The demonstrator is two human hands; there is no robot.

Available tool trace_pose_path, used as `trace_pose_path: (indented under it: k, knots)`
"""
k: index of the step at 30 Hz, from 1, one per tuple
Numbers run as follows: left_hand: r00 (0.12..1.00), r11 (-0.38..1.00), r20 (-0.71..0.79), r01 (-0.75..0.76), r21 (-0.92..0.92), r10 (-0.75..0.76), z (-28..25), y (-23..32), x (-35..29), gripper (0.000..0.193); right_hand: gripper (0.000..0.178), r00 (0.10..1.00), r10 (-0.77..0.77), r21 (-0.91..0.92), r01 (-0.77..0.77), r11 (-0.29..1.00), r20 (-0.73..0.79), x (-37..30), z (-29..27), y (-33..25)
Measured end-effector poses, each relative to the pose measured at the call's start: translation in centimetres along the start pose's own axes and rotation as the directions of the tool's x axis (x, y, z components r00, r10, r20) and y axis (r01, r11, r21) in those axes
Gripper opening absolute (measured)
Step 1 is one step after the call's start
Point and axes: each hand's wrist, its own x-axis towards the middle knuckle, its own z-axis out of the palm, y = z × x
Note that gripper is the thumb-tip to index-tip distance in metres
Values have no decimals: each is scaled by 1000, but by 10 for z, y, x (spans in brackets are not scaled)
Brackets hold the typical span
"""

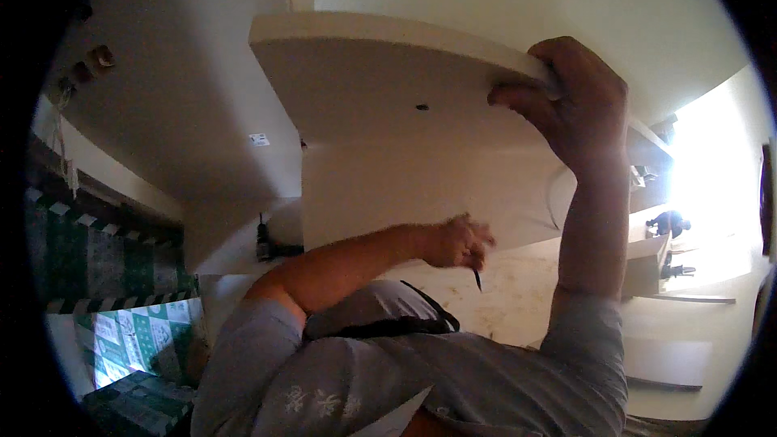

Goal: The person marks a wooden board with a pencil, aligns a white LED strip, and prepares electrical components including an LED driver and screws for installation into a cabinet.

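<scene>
My right hand [579, 101] is raised and closed round the edge of a pale board [380, 81], thumb on the near face and fingers over the rim. A small dark hole shows in the board's near face. Lower down, in front of my body, my left hand [457, 243] has its fingers bent together. A thin, dark, pointed piece [477, 278] sticks down from them, too small to name. The left hand is apart from the board.
A black tool [263, 239] stands at the left beside a pale panel. Dark fittings [668, 223] sit on pale boards at the right, near bright light. A green and grey patterned covering [105, 251] lies at the far left. A white label [259, 140] marks the large pale surface.
</scene>
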Motion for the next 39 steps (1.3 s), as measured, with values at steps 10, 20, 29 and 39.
trace_pose_path:
  k: [10,20,29,39]
  knots:
    - [937,804,340,143,-577,77,94,90,-12,30,42,959,3,46,-17,999,283,-59,-20,-53]
    - [915,754,399,302,-584,-58,162,180,-69,30,33,862,-96,63,75,995,498,-197,-41,-136]
    - [943,767,330,245,-593,-46,196,221,-87,30,56,823,-168,289,4,957,543,-325,18,-188]
    - [869,669,422,477,-570,-259,195,192,-106,35,67,800,-224,420,-38,907,556,-397,81,-219]
